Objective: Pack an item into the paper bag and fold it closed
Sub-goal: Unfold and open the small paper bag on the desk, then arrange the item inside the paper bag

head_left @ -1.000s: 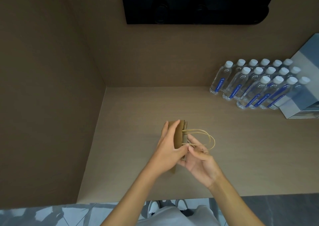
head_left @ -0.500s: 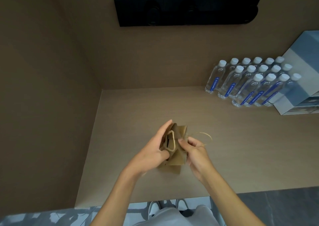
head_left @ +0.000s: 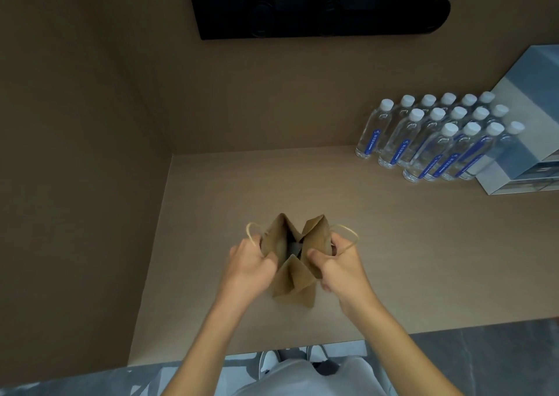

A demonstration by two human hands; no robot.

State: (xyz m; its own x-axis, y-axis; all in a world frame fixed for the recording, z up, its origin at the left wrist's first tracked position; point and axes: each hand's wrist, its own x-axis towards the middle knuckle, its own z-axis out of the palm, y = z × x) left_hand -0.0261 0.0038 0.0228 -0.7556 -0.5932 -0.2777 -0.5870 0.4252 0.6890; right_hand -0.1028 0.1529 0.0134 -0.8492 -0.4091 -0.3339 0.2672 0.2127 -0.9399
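You are standing the paper bag [head_left: 295, 277] on the desk [head_left: 393, 268] before you, mouth spread open. Your left hand [head_left: 251, 265] is pinching its left rim, your right hand [head_left: 338, 267] its right rim, both grips closed on paper.

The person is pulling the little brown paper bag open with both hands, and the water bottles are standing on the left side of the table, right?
Almost. In the head view the left hand and right hand do pull the paper bag open, but the water bottles stand on the right side of the table, at the back, not the left.
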